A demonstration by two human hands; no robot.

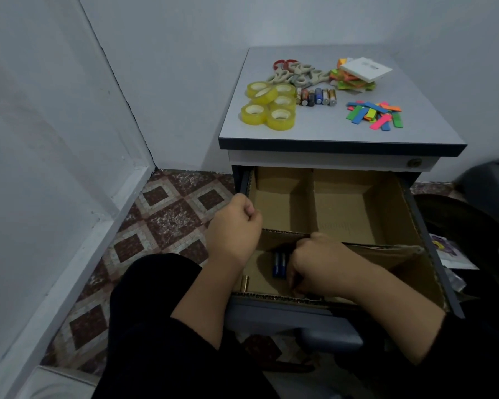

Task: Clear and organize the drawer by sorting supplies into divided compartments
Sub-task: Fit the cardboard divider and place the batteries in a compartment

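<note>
From the head view, the sorting has only begun. The drawer (415, 226) stands pulled out, lined with cardboard dividers (311, 203), and batteries (279, 264) lie in the near-left compartment. The right hand (323, 263) reaches down into that compartment with fingers curled; whether it grasps a battery cannot be told. The left hand (235, 226) hovers at the drawer's left edge, clenched, with nothing visible in it. On the tabletop (329, 131) wait tape rolls (268, 106), scissors (297, 73), more batteries (317, 96), coloured strips (375, 113) and a paper stack (357, 74). The next move likely calls for setting the batteries flat, then lifting clear of the divider walls. The back compartments offer open room.
</note>
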